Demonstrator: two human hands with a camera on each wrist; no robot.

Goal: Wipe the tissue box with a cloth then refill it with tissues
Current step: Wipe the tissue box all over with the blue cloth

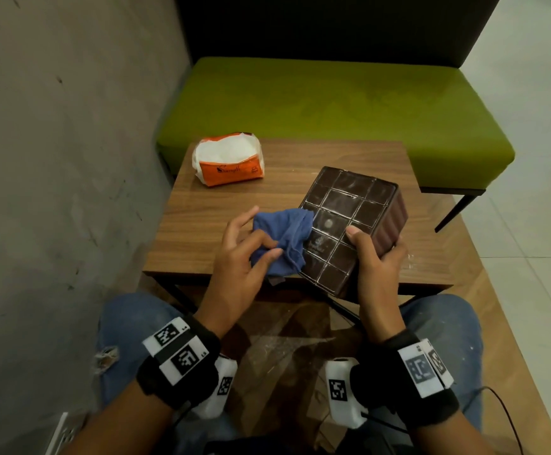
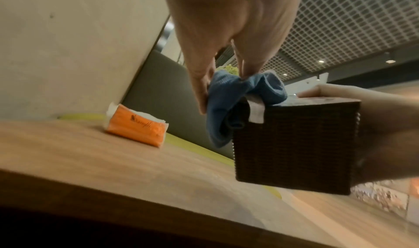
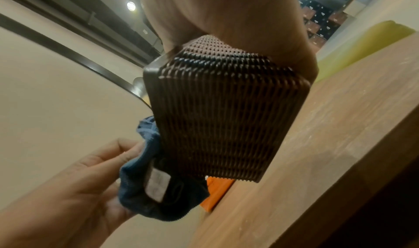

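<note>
A dark brown tissue box (image 1: 349, 221) with ribbed sides and a gridded, dusty face is held tilted above the table's near edge. My right hand (image 1: 374, 254) grips its near right corner, thumb on the gridded face, fingers round the ribbed side (image 3: 222, 122). My left hand (image 1: 247, 247) pinches a crumpled blue cloth (image 1: 284, 241) that touches the box's left edge; the cloth (image 2: 235, 104) drapes over the box corner (image 2: 294, 144). An orange and white pack of tissues (image 1: 229, 162) lies on the table at the far left, open at its top.
The small wooden table (image 1: 208, 218) stands against a green padded bench (image 1: 333, 103). A grey wall runs along the left. My knees in blue jeans are under the table's near edge. Tiled floor lies to the right.
</note>
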